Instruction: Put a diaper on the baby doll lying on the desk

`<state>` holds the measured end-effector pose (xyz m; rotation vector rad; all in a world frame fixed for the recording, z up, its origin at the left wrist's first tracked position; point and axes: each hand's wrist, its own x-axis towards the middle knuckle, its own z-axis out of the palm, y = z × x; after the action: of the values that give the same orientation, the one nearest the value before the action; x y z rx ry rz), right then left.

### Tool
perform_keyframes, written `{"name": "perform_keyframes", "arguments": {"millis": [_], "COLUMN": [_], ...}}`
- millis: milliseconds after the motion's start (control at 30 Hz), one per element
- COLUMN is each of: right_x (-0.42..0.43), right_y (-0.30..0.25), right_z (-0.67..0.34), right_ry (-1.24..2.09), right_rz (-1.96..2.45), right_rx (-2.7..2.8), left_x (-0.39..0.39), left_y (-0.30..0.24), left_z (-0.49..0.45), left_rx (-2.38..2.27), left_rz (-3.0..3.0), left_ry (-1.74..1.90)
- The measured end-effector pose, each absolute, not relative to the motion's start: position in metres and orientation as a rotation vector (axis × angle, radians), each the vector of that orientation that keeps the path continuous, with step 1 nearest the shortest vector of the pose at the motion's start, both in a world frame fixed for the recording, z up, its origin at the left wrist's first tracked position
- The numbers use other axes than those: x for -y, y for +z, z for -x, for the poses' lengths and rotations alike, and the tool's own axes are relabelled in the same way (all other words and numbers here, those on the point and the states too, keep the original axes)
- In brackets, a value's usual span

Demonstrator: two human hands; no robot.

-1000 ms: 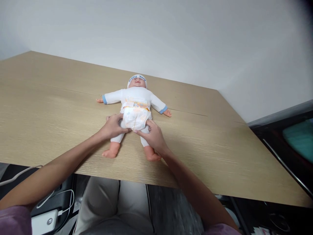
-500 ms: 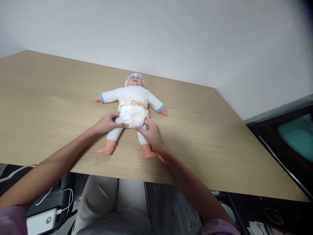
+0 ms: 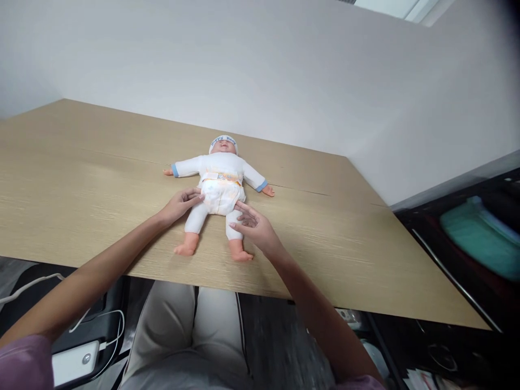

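A doll (image 3: pixel 221 162) in white clothes with blue cuffs and a lettered white headband lies on its back, its arms spread and feet toward me. Around its hips is a white diaper (image 3: pixel 221 197) with a printed orange waist strip. At the diaper's left leg edge is my left hand (image 3: pixel 181 206), open, fingers stretched out with their tips by the edge. My right hand (image 3: pixel 257 227) is open at the other leg edge; its fingertips touch the diaper while the thumb stands apart over the doll's leg.
The doll rests on a wide wooden table (image 3: pixel 325 244) against a pale wall. Below its front edge at left, a white power bank (image 3: pixel 75 362) with a cable lies on a black surface. To the right, a teal item (image 3: pixel 477 238) sits in a dark area beyond the table edge.
Both thumbs have come off the diaper's lower middle. My right hand has opened and drawn back a little, and my left thumb has moved to the leg edge. The camera view has shifted slightly.
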<state>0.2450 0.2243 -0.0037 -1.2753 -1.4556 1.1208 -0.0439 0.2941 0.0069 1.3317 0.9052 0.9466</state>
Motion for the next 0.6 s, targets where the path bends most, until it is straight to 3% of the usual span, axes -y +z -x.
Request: {"name": "perform_keyframes", "arguments": {"millis": [200,433,600], "right_x": [-0.238,-0.325,-0.379], "right_y": [-0.006,-0.015,-0.031], "right_z": [-0.286,-0.297,-0.287], "right_ry": [0.798,-0.093,-0.135], "right_rz": [1.380,1.584,1.658], "right_rx": [1.578,1.783,1.909], "left_x": [-0.290,-0.352,-0.407], "left_y": [0.001,-0.007,-0.009], "left_z": [0.056,0.073,0.079], "left_rx": [-1.092,-1.706,-1.789], "left_rz": [-1.434,-2.143,-2.342], "left_ry": [1.099,1.206,1.022]}}
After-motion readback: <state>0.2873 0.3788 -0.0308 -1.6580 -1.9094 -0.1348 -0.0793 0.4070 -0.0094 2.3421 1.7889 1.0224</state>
